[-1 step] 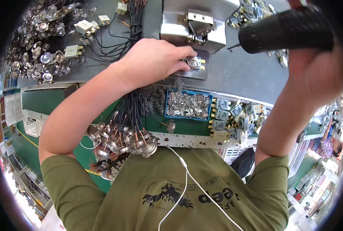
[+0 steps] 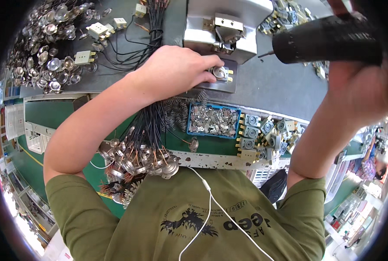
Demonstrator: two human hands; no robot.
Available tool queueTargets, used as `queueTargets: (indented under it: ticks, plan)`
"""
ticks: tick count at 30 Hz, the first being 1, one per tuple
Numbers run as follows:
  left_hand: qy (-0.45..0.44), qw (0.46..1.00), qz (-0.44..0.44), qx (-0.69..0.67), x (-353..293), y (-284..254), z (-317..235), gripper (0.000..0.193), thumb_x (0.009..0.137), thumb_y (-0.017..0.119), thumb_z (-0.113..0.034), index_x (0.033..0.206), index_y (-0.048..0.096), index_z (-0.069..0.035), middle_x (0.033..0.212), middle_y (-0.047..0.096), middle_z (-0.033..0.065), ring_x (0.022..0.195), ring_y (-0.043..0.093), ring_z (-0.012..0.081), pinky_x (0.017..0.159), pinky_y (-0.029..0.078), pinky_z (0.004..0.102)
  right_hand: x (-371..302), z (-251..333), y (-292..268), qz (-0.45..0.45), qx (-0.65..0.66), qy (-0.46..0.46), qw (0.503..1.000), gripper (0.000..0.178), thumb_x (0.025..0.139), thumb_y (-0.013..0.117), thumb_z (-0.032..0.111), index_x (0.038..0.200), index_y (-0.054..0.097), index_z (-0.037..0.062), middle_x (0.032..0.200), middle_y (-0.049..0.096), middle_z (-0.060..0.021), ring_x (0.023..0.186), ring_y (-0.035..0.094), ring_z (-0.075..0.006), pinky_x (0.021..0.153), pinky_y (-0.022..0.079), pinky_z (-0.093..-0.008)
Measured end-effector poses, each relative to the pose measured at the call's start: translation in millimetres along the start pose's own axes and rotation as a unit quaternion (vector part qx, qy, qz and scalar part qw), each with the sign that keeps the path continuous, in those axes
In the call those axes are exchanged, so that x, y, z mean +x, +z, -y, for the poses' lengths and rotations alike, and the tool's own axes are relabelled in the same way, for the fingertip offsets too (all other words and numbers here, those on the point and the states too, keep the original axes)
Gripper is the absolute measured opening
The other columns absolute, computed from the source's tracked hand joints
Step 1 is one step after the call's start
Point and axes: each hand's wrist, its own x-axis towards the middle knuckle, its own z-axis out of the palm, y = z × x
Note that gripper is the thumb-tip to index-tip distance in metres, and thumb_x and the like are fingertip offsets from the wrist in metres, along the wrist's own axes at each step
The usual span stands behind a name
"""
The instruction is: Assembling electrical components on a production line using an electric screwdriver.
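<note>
My left hand [image 2: 172, 71] is closed, thumb and index finger gripping a small thermostat [image 2: 220, 73] with a round metal face and two brass terminals. It rests on a flat metal plate [image 2: 229, 87] before a shiny metal fixture [image 2: 198, 37]. My right hand [image 2: 363, 89], partly blurred, is wrapped round a black electric screwdriver [image 2: 324, 40] held above the bench at the right. The tool's thin bit points left, apart from the thermostat. Under my left wrist runs a bundle of black wires [image 2: 148, 124], with metal disc thermostats [image 2: 133, 161] at its near end.
A blue tray of small metal pieces [image 2: 213, 134] lies at the near edge, with coiled springs [image 2: 175, 114] to its left. Grey-and-cream switch parts [image 2: 248, 130] lie right of it. Metal discs [image 2: 50, 65] are heaped at far left; more parts [image 2: 285, 17] lie behind the screwdriver.
</note>
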Motion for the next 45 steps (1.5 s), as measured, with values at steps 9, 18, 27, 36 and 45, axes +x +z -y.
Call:
queueTargets:
  ticks: [9,18,27,36,45]
  plan:
    - [-0.001,1.000,0.008,-0.012,5,1,-8,0.028,0.098,0.063,-0.034,0.120,0.065,-0.016,0.083,0.072,0.0109,0.083,0.073,0.0324,0.068,0.057,0.0462,-9,29,47,-0.178,0.061,0.090,0.978,0.019,0.099,0.069,0.012,0.114,0.063,0.0017,0.075,0.063,-0.0061,0.053,0.058,-0.0132,0.052,0.049,-0.0250]
    - [-0.016,0.999,0.024,-0.017,7,-3,-7,0.026,0.097,0.064,-0.031,0.119,0.065,-0.017,0.084,0.073,0.0110,0.083,0.073,0.0323,0.067,0.056,0.0469,-15,18,45,-0.137,0.037,0.163,0.976,0.022,0.096,0.074,0.007,0.112,0.062,-0.0016,0.075,0.064,-0.0066,0.055,0.060,-0.0138,0.050,0.048,-0.0263]
    - [-0.025,0.998,0.052,0.024,4,1,-6,0.039,0.098,0.063,-0.039,0.133,0.064,-0.021,0.090,0.073,0.0081,0.083,0.072,0.0307,0.071,0.057,0.0439,2,21,54,0.009,0.168,0.201,0.965,0.027,0.093,0.068,0.000,0.119,0.060,-0.0030,0.108,0.073,-0.0128,0.068,0.067,-0.0146,0.058,0.054,-0.0273]
    - [-0.008,1.000,-0.014,0.014,2,4,-5,0.034,0.099,0.063,-0.037,0.128,0.068,-0.021,0.091,0.075,0.0090,0.085,0.073,0.0315,0.072,0.058,0.0441,-16,25,27,-0.034,0.006,0.138,0.990,0.022,0.092,0.072,0.006,0.111,0.066,-0.0047,0.080,0.070,-0.0096,0.056,0.063,-0.0133,0.048,0.051,-0.0260]
    - [-0.014,0.999,0.001,0.028,4,2,-10,0.033,0.099,0.063,-0.040,0.124,0.067,-0.019,0.092,0.075,0.0103,0.087,0.073,0.0326,0.074,0.058,0.0455,-47,37,21,-0.053,-0.001,0.199,0.978,0.020,0.096,0.072,0.005,0.110,0.066,-0.0076,0.079,0.069,-0.0097,0.056,0.063,-0.0140,0.050,0.049,-0.0257]
